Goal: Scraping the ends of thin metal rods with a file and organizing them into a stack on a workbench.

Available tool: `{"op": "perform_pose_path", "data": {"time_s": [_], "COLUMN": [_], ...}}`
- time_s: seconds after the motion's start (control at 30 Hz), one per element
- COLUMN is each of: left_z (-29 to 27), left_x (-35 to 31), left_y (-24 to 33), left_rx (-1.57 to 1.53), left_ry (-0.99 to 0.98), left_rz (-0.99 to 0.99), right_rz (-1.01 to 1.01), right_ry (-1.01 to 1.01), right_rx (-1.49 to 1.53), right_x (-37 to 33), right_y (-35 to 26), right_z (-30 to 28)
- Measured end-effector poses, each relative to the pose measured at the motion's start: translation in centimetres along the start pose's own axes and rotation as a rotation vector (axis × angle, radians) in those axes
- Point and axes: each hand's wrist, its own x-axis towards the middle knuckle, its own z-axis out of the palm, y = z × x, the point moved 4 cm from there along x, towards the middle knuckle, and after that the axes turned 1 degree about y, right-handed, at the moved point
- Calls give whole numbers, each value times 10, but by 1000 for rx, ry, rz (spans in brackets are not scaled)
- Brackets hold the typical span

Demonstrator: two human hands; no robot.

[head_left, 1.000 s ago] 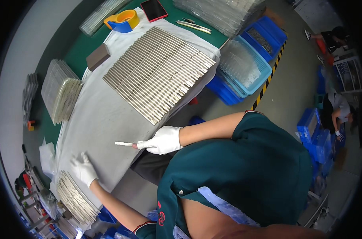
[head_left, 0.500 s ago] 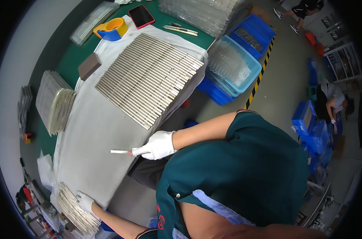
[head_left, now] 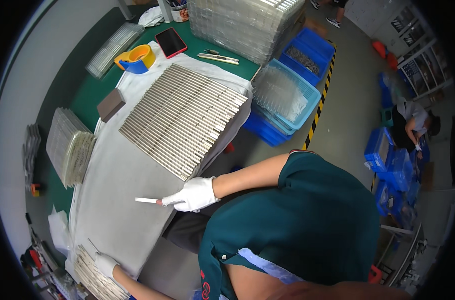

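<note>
My right hand (head_left: 193, 195), in a white glove with a bare fingertip showing, is closed on a short white strip (head_left: 146, 200). The strip points left over the grey-white cloth (head_left: 122, 195). Farther left and nearer, my gloved left hand (head_left: 106, 265) pinches a thin rod (head_left: 93, 246) that slants up from its fingers. Under and beside that hand lies a loose pile of pale thin rods (head_left: 90, 272). Beyond my right hand, a wide sheet of silvery rods (head_left: 182, 117) lies side by side in parallel rows.
A brown block (head_left: 111, 105), a yellow and blue tape dispenser (head_left: 136, 59), a phone (head_left: 171, 42) and a utility knife (head_left: 218, 58) lie at the far side. Clear plastic trays (head_left: 70, 147) stand at left. Blue bins (head_left: 307, 55) stand right of the table. Another person (head_left: 412, 120) works at far right.
A thin rod now sticks up from my left hand, which was at the pile before. My right hand keeps the white strip. The whole view has shifted slightly.
</note>
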Motion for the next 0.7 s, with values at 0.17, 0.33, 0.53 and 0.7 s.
{"op": "perform_pose_path", "data": {"time_s": [0.17, 0.33, 0.53, 0.7], "left_z": [-6, -24, -74, -73], "left_x": [-17, -82, -159, -215], "left_y": [58, 98, 165, 176], "left_rx": [-145, -680, -1312, -1622], "left_ry": [-30, -55, -449, -694], "left_rz": [44, 61, -53, -128], "right_rz": [55, 89, 163, 305], "right_ry": [-30, -114, 34, -40], "right_rx": [99, 163, 357, 60], "right_x": [-6, -3, -9, -17], "right_y": [-2, -8, -5, -12], "right_z": [-11, -8, -5, -8]}}
